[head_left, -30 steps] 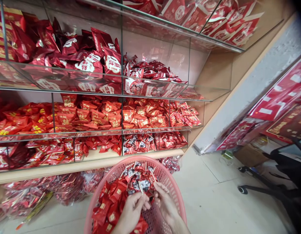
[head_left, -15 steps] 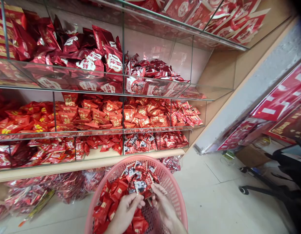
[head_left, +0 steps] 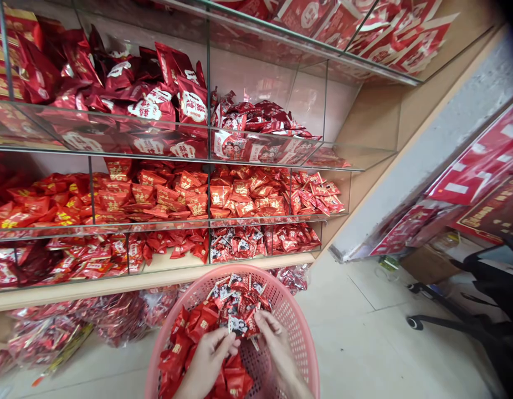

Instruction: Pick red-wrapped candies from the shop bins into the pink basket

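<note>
A pink plastic basket [head_left: 309,354] on the floor holds two kinds of red packets. Between my hands is a small candy packet [head_left: 239,326], red with black-and-white cartoon figures. The fingertips of my left hand [head_left: 210,354] pinch its left edge. My right hand [head_left: 277,343] has thumb and fingers closed at its right side. More packets of the same print [head_left: 235,288] lie behind it in the basket. Plain red packets with gold marks [head_left: 175,349] fill the basket's left side, partly behind my left hand.
Glass-fronted shelves [head_left: 265,160] of red packets stand directly ahead. One low compartment holds cartoon-print packets [head_left: 240,244]. Clear bags of red goods [head_left: 119,321] lie under the bottom shelf. At right are a cardboard box [head_left: 429,266] and a wheeled chair base [head_left: 447,324].
Both hands have come slightly lower with the candy packet. Its printed front now lies at a different tilt.
</note>
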Tool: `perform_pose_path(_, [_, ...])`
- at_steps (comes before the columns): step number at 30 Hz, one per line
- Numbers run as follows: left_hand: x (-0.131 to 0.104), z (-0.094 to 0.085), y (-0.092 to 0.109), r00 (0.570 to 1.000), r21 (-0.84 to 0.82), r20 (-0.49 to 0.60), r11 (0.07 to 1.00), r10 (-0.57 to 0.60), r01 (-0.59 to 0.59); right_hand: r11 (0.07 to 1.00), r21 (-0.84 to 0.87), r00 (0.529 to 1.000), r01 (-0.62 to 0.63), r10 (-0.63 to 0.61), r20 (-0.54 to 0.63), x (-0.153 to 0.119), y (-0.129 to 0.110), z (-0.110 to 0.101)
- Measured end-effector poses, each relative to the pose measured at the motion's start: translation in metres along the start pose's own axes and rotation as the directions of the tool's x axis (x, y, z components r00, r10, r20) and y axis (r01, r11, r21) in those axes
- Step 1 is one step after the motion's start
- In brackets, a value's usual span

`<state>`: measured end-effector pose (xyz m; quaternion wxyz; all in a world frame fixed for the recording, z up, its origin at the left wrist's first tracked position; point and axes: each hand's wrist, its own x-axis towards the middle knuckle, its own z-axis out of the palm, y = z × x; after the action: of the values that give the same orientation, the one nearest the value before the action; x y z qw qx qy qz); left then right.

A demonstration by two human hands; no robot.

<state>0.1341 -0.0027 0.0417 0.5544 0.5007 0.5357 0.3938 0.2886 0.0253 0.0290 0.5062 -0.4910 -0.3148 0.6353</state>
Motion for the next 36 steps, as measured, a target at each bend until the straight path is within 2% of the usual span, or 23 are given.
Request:
perform_pose_path(3, [-0.001, 0.000, 0.000, 0.999, 0.023, 0.031, 0.999, 0.030, -0.031, 0.998, -0.027, 0.998, 0.059, -0.059, -0.004, -0.001, -0.001, 0.000])
perform_pose_path(8, [0.003, 0.000, 0.001, 0.990, -0.056, -0.138, 0.997, 0.039, -0.047, 0.996, -0.044, 0.995, 0.081, -0.078, 0.058, -0.002, -0.002, -0.002])
perform_pose_path(10, [0.005, -0.002, 0.001, 0.984, -0.079, -0.173, 0.995, 0.047, -0.061, 0.994, -0.055, 0.994, 0.090, -0.087, 0.061, -0.002, -0.002, -0.002])
perform_pose_path(15, [0.004, -0.006, 0.001, 0.979, -0.068, -0.197, 0.995, 0.058, -0.072, 0.995, -0.037, 0.995, 0.096, -0.095, 0.021, -0.002, -0.002, 0.000])
perform_pose_path(22, [0.001, 0.000, 0.006, 0.969, -0.064, -0.245, 0.997, 0.035, -0.052, 0.991, 0.118, 0.998, 0.060, -0.057, -0.024, -0.002, 0.000, 0.004])
perform_pose_path(26, [0.001, 0.000, 0.007, 0.960, -0.082, -0.277, 0.995, 0.026, -0.050, 0.997, 0.051, 0.998, 0.063, -0.063, 0.004, 0.000, 0.002, 0.001])
perform_pose_path(29, [0.005, -0.020, 0.009, 0.934, -0.090, -0.356, 0.994, 0.022, -0.058, 0.998, 0.007, 0.998, 0.061, -0.061, 0.004, 0.003, 0.003, -0.003])
perform_pose_path(34, [0.032, -0.083, 0.009, 0.834, -0.056, -0.548, 0.991, 0.068, -0.118, 0.997, 0.071, 0.998, -0.025, 0.029, -0.050, 0.006, 0.005, -0.005])
perform_pose_path(36, [0.048, -0.104, 0.005, 0.832, 0.029, -0.543, 0.992, 0.117, -0.120, 0.996, 0.074, 0.998, -0.045, 0.048, -0.034, 0.004, 0.005, -0.004])
